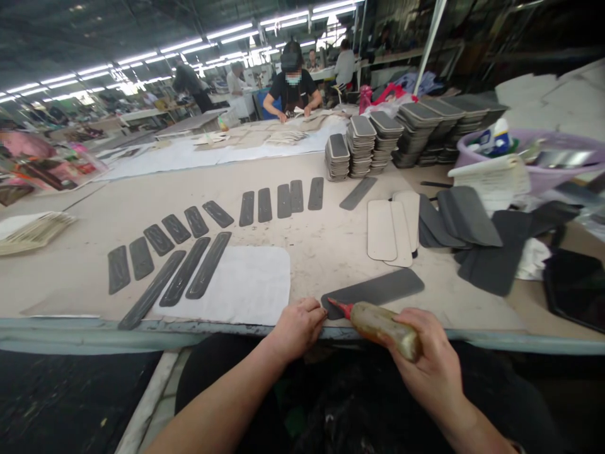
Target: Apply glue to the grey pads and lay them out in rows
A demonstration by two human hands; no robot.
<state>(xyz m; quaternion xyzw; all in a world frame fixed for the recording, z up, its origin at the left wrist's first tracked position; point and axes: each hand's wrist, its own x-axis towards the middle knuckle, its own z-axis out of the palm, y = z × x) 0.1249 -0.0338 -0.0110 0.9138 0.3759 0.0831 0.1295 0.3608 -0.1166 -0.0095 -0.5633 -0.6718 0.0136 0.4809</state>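
A long dark grey strip (382, 291) with rounded ends lies at the table's near edge in front of me. My left hand (300, 325) has its fingers curled together at the strip's left end, gripping that corner. In my right hand (430, 347) is a yellowish squeeze glue bottle (380, 325), tilted, with its red nozzle tip over the strip's left part. To the left, on and beside a white sheet (262, 284), lie several long strips (208, 265) bearing glossy lines. Shorter dark pieces (177, 228) form a row behind them.
Beige panels (382, 230) and dark panels (467, 214) lie on the right, near a purple basin (543, 176). Tall stacks of grey pieces (362, 148) stand farther back. A masked person (293, 88) works across the table. Pale sheets (33, 230) are piled at left.
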